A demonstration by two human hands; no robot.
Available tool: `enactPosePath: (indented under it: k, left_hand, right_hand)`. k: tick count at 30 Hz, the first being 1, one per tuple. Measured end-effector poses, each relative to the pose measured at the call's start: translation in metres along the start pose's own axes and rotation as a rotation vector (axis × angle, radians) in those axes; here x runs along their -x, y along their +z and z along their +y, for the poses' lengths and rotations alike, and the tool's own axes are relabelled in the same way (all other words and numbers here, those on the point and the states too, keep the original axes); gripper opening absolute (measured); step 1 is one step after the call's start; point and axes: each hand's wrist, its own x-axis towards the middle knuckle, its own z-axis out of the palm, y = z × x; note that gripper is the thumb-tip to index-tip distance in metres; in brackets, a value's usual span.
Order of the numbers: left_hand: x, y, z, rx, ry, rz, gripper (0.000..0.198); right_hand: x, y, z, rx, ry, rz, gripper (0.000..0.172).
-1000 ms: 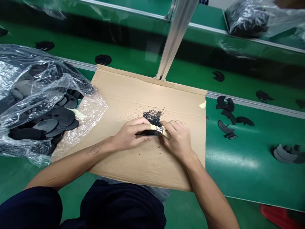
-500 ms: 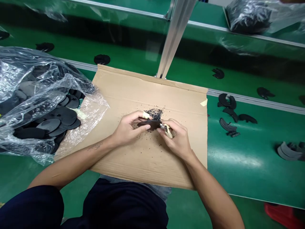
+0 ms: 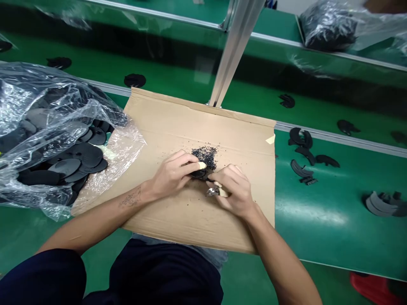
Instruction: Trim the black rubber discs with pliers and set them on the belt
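Over the middle of a brown cardboard sheet (image 3: 178, 127), my left hand (image 3: 173, 173) pinches a small flat black part (image 3: 199, 173), with tape wrapped on its fingertip. My right hand (image 3: 233, 188) is closed round a small metal trimming tool (image 3: 213, 192) with a pale handle, its tip just below the part. A little heap of black shavings (image 3: 205, 154) lies on the cardboard right behind both hands, with loose crumbs scattered around.
A clear plastic bag (image 3: 47, 135) full of black discs lies at the left. Trimmed black curved pieces (image 3: 303, 148) sit on the green belt at the right, more (image 3: 381, 203) at far right. A metal post (image 3: 235, 46) rises behind the cardboard. Another bag (image 3: 327, 25) rests top right.
Both hands have lowered slightly toward me. My right hand has drawn the tool down and away from the part's edge, and the left has turned the part.
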Motion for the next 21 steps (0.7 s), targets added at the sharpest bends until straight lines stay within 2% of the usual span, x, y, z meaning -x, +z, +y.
enactPosePath:
  k: [2,5,8,12,21]
  left_hand:
    - [0.0,0.0,-0.001,0.093,-0.054,0.02,0.027]
    - [-0.001,-0.001,-0.001,0.256,-0.108,0.067,0.024]
    - [-0.003,-0.001,0.001,0.358,-0.108,0.064,0.021]
    - [-0.003,0.0,0.004,0.393,-0.072,0.025,0.016]
    - [-0.002,0.001,0.005,0.391,-0.098,0.016,0.014]
  right_hand:
    - [-0.001,-0.003,0.003,-0.111,0.099,0.045,0.014]
    - [-0.002,-0.006,0.011,-0.012,0.2,0.07,0.013]
    - [-0.001,-0.007,0.019,0.18,0.164,-0.027,0.015]
    - [0.001,-0.005,0.02,0.3,0.091,-0.128,0.018]
    - [0.002,-0.004,0.017,0.312,0.076,-0.14,0.024]
